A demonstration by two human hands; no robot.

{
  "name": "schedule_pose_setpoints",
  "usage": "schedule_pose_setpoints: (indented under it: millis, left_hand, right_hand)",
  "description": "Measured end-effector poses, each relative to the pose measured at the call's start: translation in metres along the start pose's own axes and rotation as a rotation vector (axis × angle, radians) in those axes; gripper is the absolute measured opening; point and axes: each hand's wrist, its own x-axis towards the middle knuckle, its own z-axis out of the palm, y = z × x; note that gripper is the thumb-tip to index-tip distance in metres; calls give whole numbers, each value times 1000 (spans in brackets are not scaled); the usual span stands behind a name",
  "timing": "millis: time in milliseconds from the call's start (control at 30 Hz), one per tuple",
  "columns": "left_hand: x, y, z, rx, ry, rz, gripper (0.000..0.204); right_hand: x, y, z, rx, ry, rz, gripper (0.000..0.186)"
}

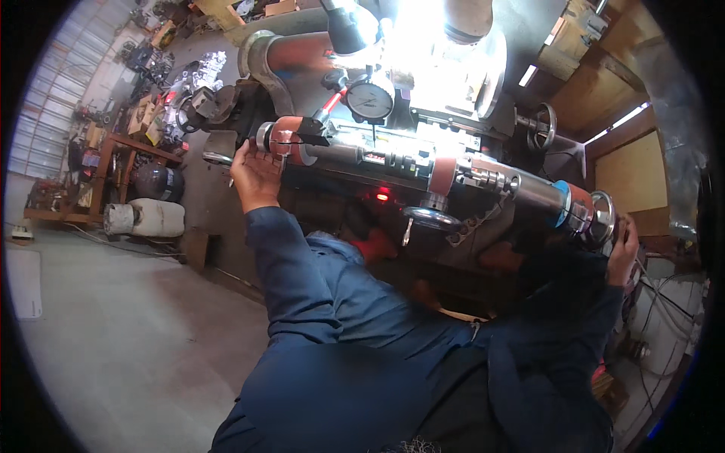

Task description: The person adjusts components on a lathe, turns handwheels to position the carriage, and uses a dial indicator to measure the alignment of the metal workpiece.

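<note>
Before me lies a grinding machine with a long horizontal spindle assembly (540,195). At its left end sits an orange clamp-like housing (285,130) with a metal ring. My left hand (259,179) is up against the underside of this housing, palm showing, fingers apart. At the far right end of the assembly, my right hand (624,249) has its fingers round the rim of a chromed handwheel (603,217); its fingertips are partly hidden. A round dial indicator (370,100) stands over the middle, its stem pointing down.
A smaller handwheel with a crank handle (432,219) projects toward me below the assembly. A bright work lamp (352,29) glares above. Another handwheel (542,127) is at the back right. Left, a white gas cylinder (155,217) lies near cluttered shelving; loose cables (664,291) hang at right.
</note>
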Motion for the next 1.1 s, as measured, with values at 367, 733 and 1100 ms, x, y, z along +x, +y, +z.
schedule_pose_setpoints:
  millis: [367,733,1100]
  left_hand:
    - [4,1,13,58,80,17,21]
    - [14,0,13,77,14,5,20]
    - [7,1,38,185,55,5,31]
  right_hand:
    - [28,60,29,-222,-282,-137,24]
    - [-15,126,1,-105,-288,9,23]
    - [1,5,-32,502,-341,365,25]
